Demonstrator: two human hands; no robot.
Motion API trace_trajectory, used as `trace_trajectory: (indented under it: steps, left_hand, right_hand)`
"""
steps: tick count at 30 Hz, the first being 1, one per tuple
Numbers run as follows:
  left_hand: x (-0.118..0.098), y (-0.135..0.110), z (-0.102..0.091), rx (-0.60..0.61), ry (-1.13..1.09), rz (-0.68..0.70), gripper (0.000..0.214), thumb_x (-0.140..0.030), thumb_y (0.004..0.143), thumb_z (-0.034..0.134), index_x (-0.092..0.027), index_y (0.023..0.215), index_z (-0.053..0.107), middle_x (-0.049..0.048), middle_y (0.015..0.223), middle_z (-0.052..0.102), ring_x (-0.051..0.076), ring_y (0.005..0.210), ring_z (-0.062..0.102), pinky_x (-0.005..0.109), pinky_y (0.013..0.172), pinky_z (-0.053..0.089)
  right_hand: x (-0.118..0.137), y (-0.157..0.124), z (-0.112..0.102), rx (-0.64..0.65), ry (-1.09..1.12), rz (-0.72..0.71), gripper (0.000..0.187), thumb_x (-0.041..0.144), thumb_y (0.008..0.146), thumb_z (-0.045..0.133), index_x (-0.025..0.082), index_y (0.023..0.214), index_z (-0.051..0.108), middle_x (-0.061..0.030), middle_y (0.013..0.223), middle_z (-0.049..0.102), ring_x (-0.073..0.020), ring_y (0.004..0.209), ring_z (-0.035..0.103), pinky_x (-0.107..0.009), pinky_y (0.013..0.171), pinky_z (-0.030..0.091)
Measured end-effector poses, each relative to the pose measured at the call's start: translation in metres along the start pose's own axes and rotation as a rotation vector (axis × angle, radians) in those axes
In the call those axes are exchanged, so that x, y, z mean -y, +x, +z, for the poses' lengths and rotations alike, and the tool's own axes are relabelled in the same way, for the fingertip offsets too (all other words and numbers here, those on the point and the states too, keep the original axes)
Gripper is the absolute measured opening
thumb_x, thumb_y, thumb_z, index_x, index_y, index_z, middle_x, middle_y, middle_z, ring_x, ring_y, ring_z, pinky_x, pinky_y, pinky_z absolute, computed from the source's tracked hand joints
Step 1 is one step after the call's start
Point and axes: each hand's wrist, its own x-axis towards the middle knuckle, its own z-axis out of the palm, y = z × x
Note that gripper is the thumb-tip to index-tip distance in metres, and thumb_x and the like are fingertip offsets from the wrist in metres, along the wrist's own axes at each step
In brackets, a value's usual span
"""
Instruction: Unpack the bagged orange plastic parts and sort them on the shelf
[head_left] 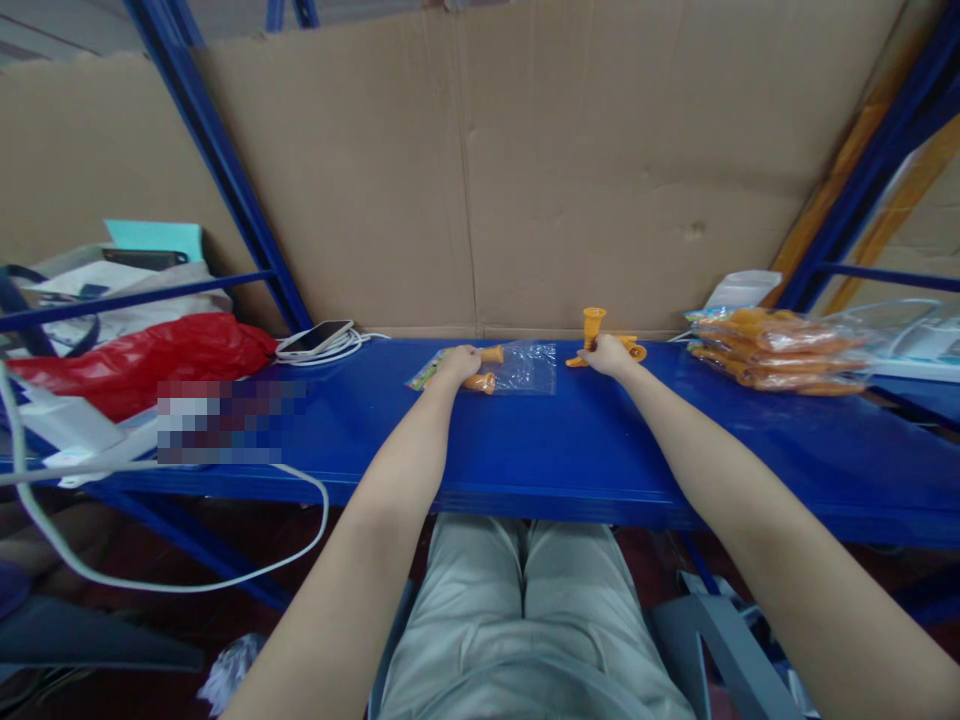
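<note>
My left hand point(461, 362) is closed over a transparent plastic bag point(529, 368) lying on the blue table. A colourful printed card point(421, 375) shows at the bag's left end. Two orange plastic pieces with flared ends, one farther back point(492, 354) and one nearer point(480, 382), stick out from under this hand. To the right, my right hand point(609, 356) grips an orange plastic piece with a flared, funnel-like top point(594, 322), held upright at the table. Beside that hand lies more orange plastic with a round end point(637, 351). My fingertips are partly hidden.
Packed orange pieces in transparent bags point(780, 350) are stacked at the right. At the left are a phone point(319, 337) on a coiled white cable, a red plastic bag point(157, 360) and a white cord point(187, 588) hanging past the table edge. Cardboard point(525, 170) stands behind.
</note>
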Motion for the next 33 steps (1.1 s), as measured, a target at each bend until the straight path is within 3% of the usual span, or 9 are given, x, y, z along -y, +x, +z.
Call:
trace_trajectory:
  steps: [11,19,27,33]
  left_hand:
    - [-0.001,-0.003,0.000,-0.019,-0.011,-0.011,0.044,-0.023,0.096,0.036,-0.018,0.124,0.070,0.0080,0.137,0.064,0.020,0.128,0.059,0.024,0.105,0.043]
    - [-0.002,-0.004,-0.002,-0.021,-0.010,0.006,0.045,-0.022,0.095,0.037,-0.016,0.125,0.070,0.0097,0.137,0.064,0.021,0.129,0.059,0.024,0.105,0.043]
    - [0.001,0.000,0.002,-0.025,-0.007,0.002,0.045,-0.022,0.094,0.037,-0.019,0.122,0.071,0.0065,0.134,0.066,0.019,0.126,0.061,0.022,0.102,0.045]
    - [0.000,0.000,0.002,-0.033,-0.010,-0.006,0.044,-0.025,0.095,0.037,-0.018,0.121,0.072,0.0070,0.133,0.067,0.020,0.126,0.061,0.023,0.100,0.046]
  right_hand:
    - [0.009,-0.005,-0.003,0.029,-0.073,-0.016,0.025,0.024,0.093,0.054,0.011,0.110,0.068,-0.0170,0.111,0.072,-0.0253,0.103,0.069,-0.030,0.079,0.050]
    - [0.012,-0.007,-0.004,0.060,-0.077,0.005,0.019,0.029,0.091,0.059,0.014,0.099,0.070,-0.0128,0.099,0.074,-0.0225,0.093,0.071,-0.026,0.072,0.049]
    - [0.017,-0.010,-0.003,0.083,-0.056,0.001,0.028,0.027,0.093,0.056,0.012,0.112,0.070,-0.0165,0.108,0.074,-0.0250,0.102,0.070,-0.028,0.081,0.051]
    - [0.016,-0.010,-0.003,0.089,-0.144,-0.001,0.029,0.026,0.089,0.057,0.014,0.109,0.073,-0.0157,0.097,0.075,-0.0268,0.099,0.071,-0.031,0.082,0.052]
